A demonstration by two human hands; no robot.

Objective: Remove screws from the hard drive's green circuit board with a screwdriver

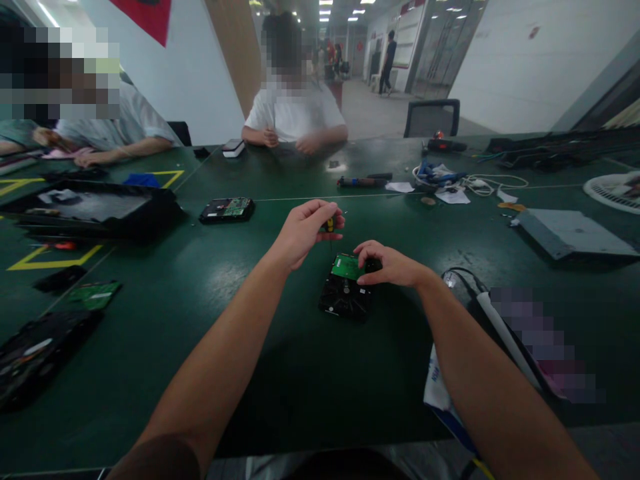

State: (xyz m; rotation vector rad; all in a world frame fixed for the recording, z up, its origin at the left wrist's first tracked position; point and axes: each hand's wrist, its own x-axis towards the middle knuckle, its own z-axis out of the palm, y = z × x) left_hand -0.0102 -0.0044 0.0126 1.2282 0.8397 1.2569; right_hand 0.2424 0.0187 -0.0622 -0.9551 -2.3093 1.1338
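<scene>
Both forearms reach to twelve o'clock: right hand (pixel 387 265) presses the hard drive (pixel 346 293) steady on the surface (pixel 260 373), left hand (pixel 306 230) pinches a small screwdriver (pixel 329 228) upright above its green board (pixel 346 267).

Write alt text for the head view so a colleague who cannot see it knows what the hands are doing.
The left hand holds a small yellow-handled screwdriver upright over a hard drive with a green circuit board, while the right hand rests on the drive's far right corner. The drive lies on a dark green table; a second drive lies further back left.
</scene>
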